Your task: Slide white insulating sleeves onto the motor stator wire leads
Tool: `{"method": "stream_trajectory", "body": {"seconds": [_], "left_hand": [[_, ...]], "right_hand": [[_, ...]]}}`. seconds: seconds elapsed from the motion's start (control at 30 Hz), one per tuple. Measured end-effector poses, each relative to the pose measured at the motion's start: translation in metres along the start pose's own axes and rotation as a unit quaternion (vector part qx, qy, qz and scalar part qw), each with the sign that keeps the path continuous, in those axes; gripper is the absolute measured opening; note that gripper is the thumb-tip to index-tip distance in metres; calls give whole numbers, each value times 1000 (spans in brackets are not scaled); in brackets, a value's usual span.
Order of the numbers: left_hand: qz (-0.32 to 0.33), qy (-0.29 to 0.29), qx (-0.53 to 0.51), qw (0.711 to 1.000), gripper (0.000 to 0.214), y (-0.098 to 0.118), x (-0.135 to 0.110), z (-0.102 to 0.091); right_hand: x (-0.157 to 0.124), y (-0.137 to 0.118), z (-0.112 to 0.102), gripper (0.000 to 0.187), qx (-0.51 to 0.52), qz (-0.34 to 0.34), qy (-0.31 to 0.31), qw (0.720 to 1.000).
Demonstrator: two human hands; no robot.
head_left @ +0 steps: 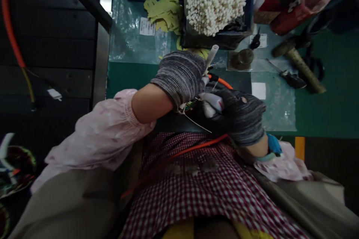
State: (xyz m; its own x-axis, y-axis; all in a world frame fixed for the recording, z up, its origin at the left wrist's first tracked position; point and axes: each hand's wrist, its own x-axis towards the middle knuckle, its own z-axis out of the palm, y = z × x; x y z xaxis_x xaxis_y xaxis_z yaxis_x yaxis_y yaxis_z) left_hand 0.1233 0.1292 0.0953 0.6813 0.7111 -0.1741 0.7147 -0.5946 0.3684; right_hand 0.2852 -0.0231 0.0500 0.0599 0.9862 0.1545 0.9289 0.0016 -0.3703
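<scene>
My left hand point(182, 78), in a grey knitted glove, is closed with a short white plastic tube point(211, 58) sticking up past its fingers. An orange cable point(224, 82) with a black-wrapped end starts beside these fingertips and curves behind my right hand point(242, 115). That hand, also gloved in grey, has its fingers curled around a whitish rounded piece point(214, 101) with a reddish end; its kind is unclear. Thin white string point(198, 123) and small green and white strands point(188, 105) hang under my left hand. The fingertips of both hands are partly hidden.
A bin holds a thick bundle of white tubes point(218, 0). Yellow gloves point(165, 13) lie on plastic sheeting at its left. To the right are a hammer point(304, 67), a screwdriver point(288, 76), a round jar point(244, 59) and a red container point(300, 9). Orange cable crosses the checked apron point(182, 183).
</scene>
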Motion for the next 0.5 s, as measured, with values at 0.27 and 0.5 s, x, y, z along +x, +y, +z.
{"method": "stream_trajectory", "body": {"seconds": [0.27,0.5], "left_hand": [[-21,-39,34,998,19,13,15,-13],[48,32,20,998,29,-14,-4,8]], "right_hand": [[-2,-2,9,43,-27,12,29,999],[-12,20,-7,29,212,101,49,971]]}}
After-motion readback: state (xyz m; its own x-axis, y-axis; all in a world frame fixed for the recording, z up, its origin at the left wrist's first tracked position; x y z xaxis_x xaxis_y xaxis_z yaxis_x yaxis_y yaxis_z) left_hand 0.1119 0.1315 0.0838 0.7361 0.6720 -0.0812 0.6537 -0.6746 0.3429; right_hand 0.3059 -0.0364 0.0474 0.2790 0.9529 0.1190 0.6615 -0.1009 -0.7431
